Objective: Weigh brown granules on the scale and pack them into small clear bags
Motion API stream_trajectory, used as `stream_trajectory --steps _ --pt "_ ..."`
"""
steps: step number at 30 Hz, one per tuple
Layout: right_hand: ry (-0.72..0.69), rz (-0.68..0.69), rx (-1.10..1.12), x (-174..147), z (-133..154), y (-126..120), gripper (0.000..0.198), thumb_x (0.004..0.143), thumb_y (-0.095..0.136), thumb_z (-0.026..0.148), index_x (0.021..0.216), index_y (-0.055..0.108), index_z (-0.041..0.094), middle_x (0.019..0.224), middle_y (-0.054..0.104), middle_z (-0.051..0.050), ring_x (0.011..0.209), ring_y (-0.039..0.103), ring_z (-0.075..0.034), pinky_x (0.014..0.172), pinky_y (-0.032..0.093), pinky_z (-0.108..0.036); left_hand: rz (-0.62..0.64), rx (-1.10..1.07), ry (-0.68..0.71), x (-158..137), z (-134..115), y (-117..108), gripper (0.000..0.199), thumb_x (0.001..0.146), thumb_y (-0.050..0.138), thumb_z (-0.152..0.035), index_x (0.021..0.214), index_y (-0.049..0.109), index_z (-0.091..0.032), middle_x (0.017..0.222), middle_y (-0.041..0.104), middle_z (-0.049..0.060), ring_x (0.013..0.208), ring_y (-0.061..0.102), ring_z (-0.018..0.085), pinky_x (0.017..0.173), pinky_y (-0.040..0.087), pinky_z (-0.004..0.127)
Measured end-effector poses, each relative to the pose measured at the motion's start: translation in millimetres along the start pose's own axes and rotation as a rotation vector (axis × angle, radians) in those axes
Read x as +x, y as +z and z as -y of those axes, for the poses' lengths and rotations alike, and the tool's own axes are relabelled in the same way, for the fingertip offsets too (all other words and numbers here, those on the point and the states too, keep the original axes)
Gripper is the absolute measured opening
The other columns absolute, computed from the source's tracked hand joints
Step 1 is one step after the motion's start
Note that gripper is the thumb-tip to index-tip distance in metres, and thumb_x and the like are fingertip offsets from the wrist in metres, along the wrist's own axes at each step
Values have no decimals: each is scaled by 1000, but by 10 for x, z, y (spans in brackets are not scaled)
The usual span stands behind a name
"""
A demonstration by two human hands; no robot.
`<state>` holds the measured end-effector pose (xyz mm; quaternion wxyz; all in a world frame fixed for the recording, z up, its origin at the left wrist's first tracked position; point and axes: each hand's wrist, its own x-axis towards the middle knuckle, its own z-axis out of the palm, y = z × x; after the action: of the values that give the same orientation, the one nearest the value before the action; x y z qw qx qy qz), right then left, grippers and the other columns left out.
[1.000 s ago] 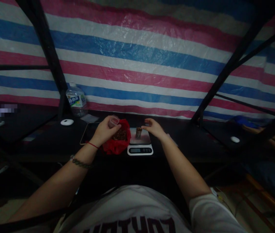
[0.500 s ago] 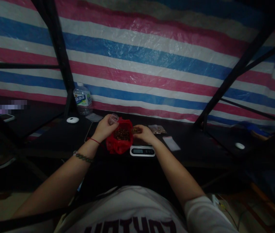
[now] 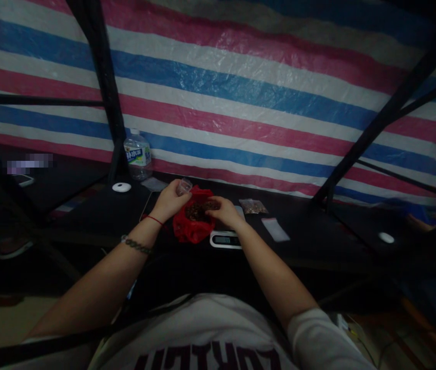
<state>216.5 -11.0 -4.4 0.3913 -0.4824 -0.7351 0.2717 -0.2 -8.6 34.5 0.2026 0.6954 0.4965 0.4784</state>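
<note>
My left hand (image 3: 169,201) is closed on a small clear plastic bag (image 3: 184,187), held over the far left side of an open red plastic bag (image 3: 189,234). Small dark-brown pieces (image 3: 194,211), too blurred to name, lie inside the red bag. From the right, my right hand (image 3: 225,211) reaches to the bag's mouth, its thumb and fingers curved around some of the brown pieces. A white digital scale (image 3: 216,245) with a lit display sits under and beside my right hand, which partly hides it.
A filled clear zip bag (image 3: 253,206) and a flat whitish bag (image 3: 275,229) lie right of the scale. A large clear bottle (image 3: 138,156) stands back left, near a white oval device (image 3: 121,187). Black metal posts (image 3: 106,87) frame the table before a striped plastic sheet (image 3: 241,92).
My right hand has moved left, from the red bag's right edge to over its mouth. The left hand still holds the small clear bag. The whole view has shifted slightly.
</note>
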Motion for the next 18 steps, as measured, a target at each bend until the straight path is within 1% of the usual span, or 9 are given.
stream_trajectory --steps 3,6,9,13,14,16,18 --pt "5 -23 12 -5 12 9 47 65 74 20 111 64 19 108 68 -7 95 65 -19 89 51 -34 6 3 8 7 26 9 34 70 62 -36 100 61 -18 94 67 5 81 62 20 74 49 31" --pt "29 -51 59 -24 14 -30 44 67 72 20 110 64 18 106 69 -7 92 66 -18 86 52 -33 19 3 13 6 33 7 34 70 61 -37 99 61 -18 92 67 4 80 61 20 75 49 32" --pt "36 -86 77 -57 -57 -127 41 67 72 20 107 65 18 101 70 -6 88 66 -17 84 52 -33 28 2 22 -6 14 6 36 71 62 -39 101 60 -18 93 67 4 80 61 20 77 49 33" --pt "62 -119 130 -130 -253 -328 43 67 72 23 108 63 17 99 70 -7 87 66 -17 83 51 -33 76 -28 39 -42 -38 35 42 70 63 -43 104 57 -18 94 65 3 81 61 19 77 49 32" --pt "76 -135 117 -155 -308 -384 43 67 72 24 108 62 16 99 70 -7 87 66 -17 83 51 -33 95 -36 41 -54 -52 47 44 70 64 -44 105 57 -19 92 65 3 80 61 18 76 49 31" --pt "106 -149 24 -209 -411 -489 42 66 73 26 105 64 15 96 71 -7 85 66 -17 83 51 -35 129 -37 40 -79 -80 77 44 69 64 -47 104 57 -19 89 65 2 78 61 18 74 49 30" --pt "129 -127 -90 -267 -493 -576 39 65 73 27 101 65 15 94 70 -7 84 65 -19 84 49 -37 147 -29 33 -105 -107 107 44 69 64 -49 101 58 -20 87 64 1 75 60 17 71 49 30"
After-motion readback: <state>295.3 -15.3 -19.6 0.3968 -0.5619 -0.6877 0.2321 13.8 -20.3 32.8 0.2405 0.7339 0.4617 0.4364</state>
